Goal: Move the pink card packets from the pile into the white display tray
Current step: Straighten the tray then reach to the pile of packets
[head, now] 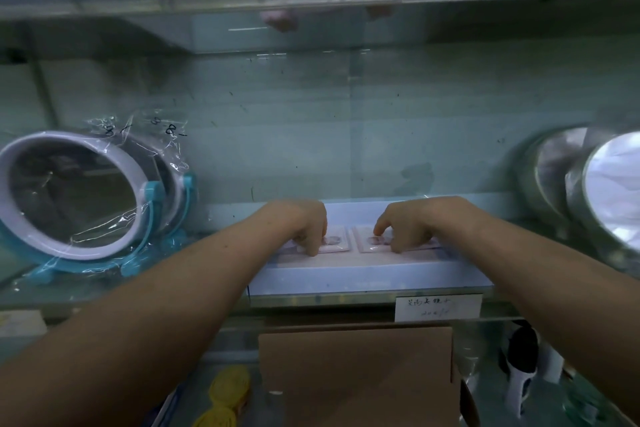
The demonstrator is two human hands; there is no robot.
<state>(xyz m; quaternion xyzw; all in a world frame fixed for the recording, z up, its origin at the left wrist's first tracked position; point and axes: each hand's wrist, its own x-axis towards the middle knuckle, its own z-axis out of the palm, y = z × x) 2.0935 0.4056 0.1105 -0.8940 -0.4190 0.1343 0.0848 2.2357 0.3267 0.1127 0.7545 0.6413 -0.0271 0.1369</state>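
Cardboard box [356,374] nearest | white display tray [363,277] on shelf [322,301] beyond | pink card packets [334,243] side by side inside | left hand [304,225], right hand [405,225]: bent fingertips on them, pressing or pinching I cannot tell | I see no pile; remainder unknown.

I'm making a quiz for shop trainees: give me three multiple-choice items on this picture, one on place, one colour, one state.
1. The pink card packets lie: A in the white display tray; B on the floor; C in a drawer.
2. The wrapped mirror has a stand coloured: A red; B blue; C black.
3. The left hand and right hand: A hang idle; B wave; C touch the packets.
Answers: A, tray walls surround them; B, blue shows through the wrap; C, fingertips rest on them.
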